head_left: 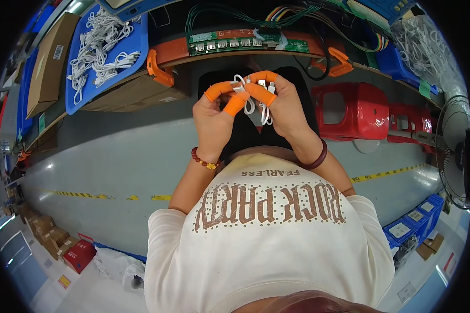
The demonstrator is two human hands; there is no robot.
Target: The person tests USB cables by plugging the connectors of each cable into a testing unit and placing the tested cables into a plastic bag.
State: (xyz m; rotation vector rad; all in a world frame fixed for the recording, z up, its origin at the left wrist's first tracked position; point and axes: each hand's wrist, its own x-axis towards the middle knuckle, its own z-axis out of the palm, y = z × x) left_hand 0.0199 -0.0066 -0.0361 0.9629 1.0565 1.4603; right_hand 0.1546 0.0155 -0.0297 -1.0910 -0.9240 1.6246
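Orange finger covers are on the thumbs and forefingers of both hands. My left hand (214,117) pinches a white cable (249,106) near its connector, with a small loop rising above the fingertips. Close against it, my right hand (287,109) is closed on white cable too, with a metal USB plug and a second white connector sticking up between its fingers. Coiled cable hangs below the fingers of both hands. The hands meet over my lap, just in front of the bench edge, where a green circuit board (227,45) with a row of USB ports is mounted.
A blue tray (133,68) heaped with white cables stands on the bench at left, beside a cardboard box (52,62). Orange clamps (159,70) grip the bench edge. Bagged cables (423,47) lie at right, above red stools (352,112) and a fan (454,151).
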